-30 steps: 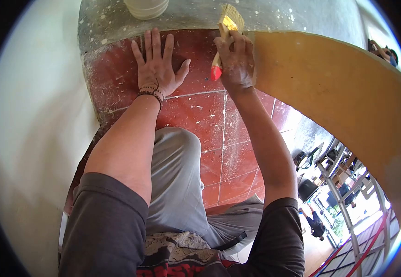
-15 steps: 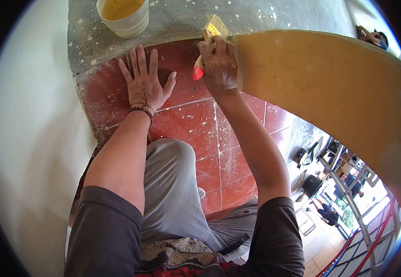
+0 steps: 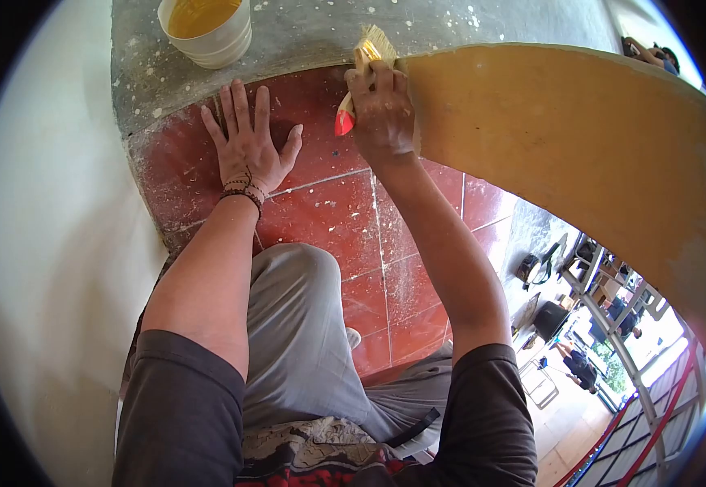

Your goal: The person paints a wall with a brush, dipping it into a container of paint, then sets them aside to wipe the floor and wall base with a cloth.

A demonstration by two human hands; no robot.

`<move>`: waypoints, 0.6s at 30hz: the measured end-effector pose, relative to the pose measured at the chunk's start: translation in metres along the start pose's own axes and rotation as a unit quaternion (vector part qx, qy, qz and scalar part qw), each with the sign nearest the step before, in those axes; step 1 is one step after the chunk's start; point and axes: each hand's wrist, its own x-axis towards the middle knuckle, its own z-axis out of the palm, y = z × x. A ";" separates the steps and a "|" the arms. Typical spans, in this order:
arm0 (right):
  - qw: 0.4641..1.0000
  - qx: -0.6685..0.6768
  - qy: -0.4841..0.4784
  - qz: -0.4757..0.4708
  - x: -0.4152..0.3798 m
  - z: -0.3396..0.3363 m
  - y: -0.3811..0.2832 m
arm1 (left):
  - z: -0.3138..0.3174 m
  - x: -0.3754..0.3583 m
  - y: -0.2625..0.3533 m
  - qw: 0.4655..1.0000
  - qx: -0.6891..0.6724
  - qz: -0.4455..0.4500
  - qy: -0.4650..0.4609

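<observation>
My left hand (image 3: 249, 144) lies flat on the red tiled floor (image 3: 320, 219), its fingers spread and nothing in it. A beaded bracelet circles that wrist. My right hand (image 3: 385, 118) is wrapped round a paintbrush (image 3: 375, 45) with pale bristles and a red-tipped handle. The bristles point away from me, over the grey paint-spotted strip, beside the near end of an ochre-painted curved wall (image 3: 564, 122). Beyond my left hand stands a white bucket (image 3: 227, 47) with yellowish liquid inside.
A pale wall (image 3: 52, 227) rises on my left. The grey surface (image 3: 312, 24) beyond the tiles carries white paint spots. Lower right, past the ochre wall, are a metal ladder frame (image 3: 613, 337), black bags and people farther off. Another person (image 3: 649, 53) is at the top right.
The view has shifted slightly, so the bucket, the tiles and both hands sit a little further left. My right hand still grips the brush, and my left hand stays flat.
</observation>
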 end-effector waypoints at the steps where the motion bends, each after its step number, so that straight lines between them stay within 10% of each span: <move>1: 1.000 -0.001 -0.001 0.001 -0.003 0.000 0.001 | 0.000 0.000 0.000 1.000 0.002 0.000 0.002; 18: 0.995 -0.011 -0.091 0.050 -0.015 -0.016 -0.007 | 0.002 -0.001 -0.001 1.000 0.010 0.005 0.017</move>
